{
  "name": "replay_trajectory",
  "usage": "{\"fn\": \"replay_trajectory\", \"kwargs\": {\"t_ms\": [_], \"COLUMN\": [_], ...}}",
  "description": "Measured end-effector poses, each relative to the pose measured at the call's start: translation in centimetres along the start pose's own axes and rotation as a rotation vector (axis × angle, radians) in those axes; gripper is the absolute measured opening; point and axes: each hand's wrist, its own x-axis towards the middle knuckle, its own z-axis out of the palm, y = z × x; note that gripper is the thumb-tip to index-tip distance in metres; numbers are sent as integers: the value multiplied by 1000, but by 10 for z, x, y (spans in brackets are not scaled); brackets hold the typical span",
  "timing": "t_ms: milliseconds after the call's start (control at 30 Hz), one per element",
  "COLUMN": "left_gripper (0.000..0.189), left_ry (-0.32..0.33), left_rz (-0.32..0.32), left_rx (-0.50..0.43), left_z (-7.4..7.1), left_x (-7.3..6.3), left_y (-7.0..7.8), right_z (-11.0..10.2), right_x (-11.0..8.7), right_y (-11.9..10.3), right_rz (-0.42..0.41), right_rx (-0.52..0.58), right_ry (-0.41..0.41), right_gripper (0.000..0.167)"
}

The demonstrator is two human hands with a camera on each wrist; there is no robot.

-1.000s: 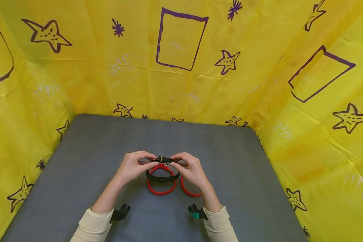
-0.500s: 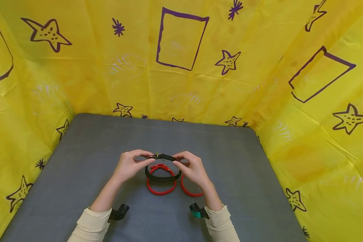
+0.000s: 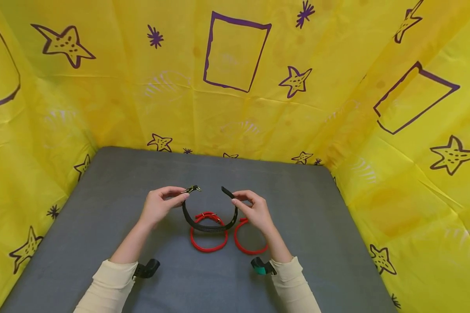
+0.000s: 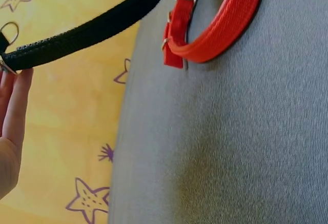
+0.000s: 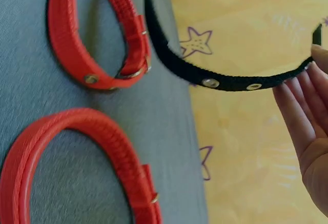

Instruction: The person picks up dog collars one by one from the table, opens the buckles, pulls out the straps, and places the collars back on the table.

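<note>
Aloft in the head view, an unfastened black collar is pinched near its ends by left hand and right hand, above red collars. By the left wrist camera, a metal ring is shown; by the right, eyelets.

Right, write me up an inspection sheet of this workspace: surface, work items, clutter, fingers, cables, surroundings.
Surface: grey surface, fabric-textured.
Work item: black collar, unfastened, its ends apart, held up off the surface.
Clutter: a red collar and a second red collar lie looped side by side; in the head view the right hand partly hides the second.
Fingers: left fingers pinch the buckle end; right fingers pinch near the free end.
Cables: nothing seen.
Surroundings: star-printed yellow fabric behind and on both sides.
</note>
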Motion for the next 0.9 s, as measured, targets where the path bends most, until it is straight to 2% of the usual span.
{"fn": "replay_trajectory", "kwargs": {"t_ms": [133,200,367,567,667,767,900], "left_gripper": [37,34,14,2,4,14,17], "left_ry": [35,50,94,170,196,221,257], "left_rz": [-40,-55,-122,-224,-261,-280,-320], "left_rx": [-94,-125,-235,-384,-473,-576,-682], "left_z": [-8,-11,-17,-21,-23,-24,-26], "left_x": [10,14,23,30,36,42,49], "left_y": [-16,-20,-22,-22,-25,-29,-35], "right_z": [-2,-2,0,-2,-3,-5,-7], "right_x": [4,7,14,22,26,30,36], "right_y": [12,25,57,67,78,87,96], "right_rz": [53,118,242,342,394,420,458], "right_rx": [43,118,321,496,563,623,719], "right_ry": [22,35,109,233,310,364,433], "right_gripper": [17,19,28,28,22,20,16]}}
